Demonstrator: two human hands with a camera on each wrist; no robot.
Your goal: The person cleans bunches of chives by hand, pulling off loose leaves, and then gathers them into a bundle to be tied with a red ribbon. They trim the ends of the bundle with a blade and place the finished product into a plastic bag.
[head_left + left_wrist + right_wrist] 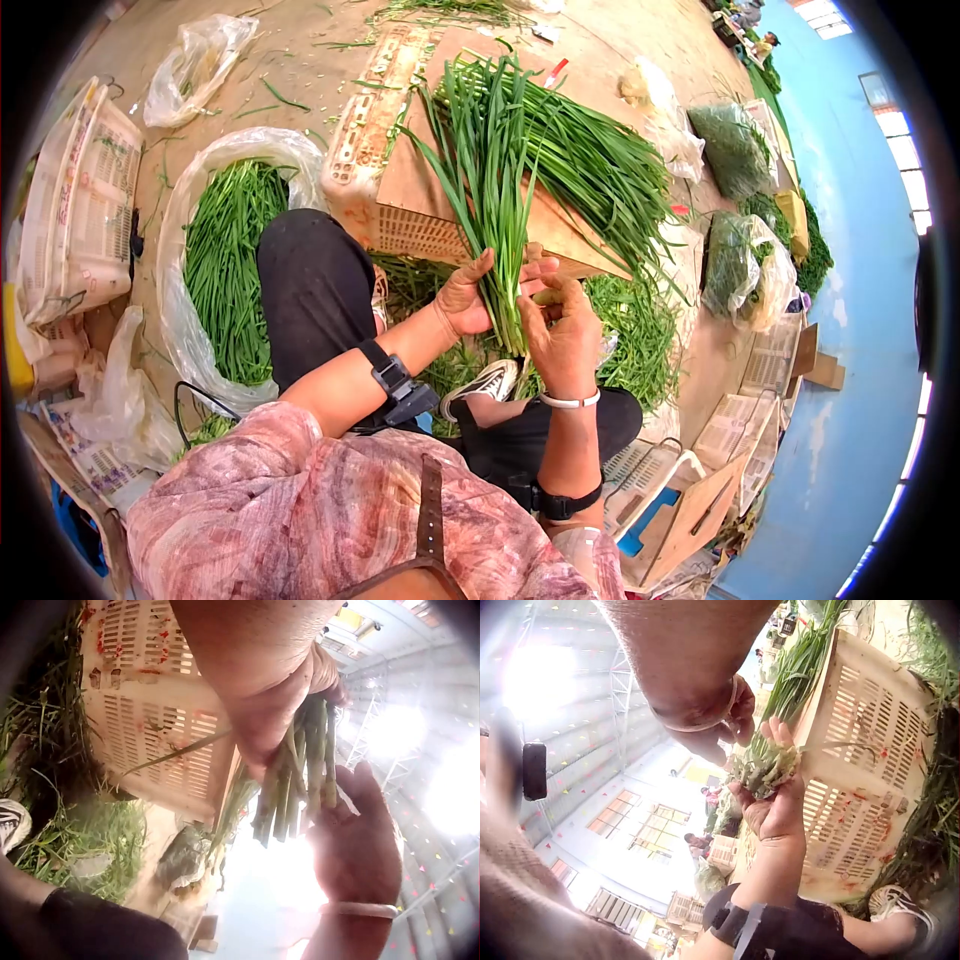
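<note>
A bunch of garlic chives [497, 215] lies along my left hand [465, 300], which grips it near the cut stem ends, thumb on the near side and fingertips showing past the far side. Its leaves point away over the crate. My right hand [566, 335] has curled fingers at the lower stems and pinches there. In the left wrist view, a pale bit of sheath [346, 801] shows at the right hand's [356, 832] fingertips, beside the stems [289, 780]. From the right wrist view, the stem ends [765, 769] face the camera, within the left hand [776, 814].
A larger pile of chives [600, 150] lies on a board [415, 190] atop an upturned plastic crate [400, 232]. To the left is a plastic-lined container [170, 270] of chives. Loose trimmings [635, 335] cover the floor near the shoe [492, 383]. Bagged greens [735, 150] stand at right.
</note>
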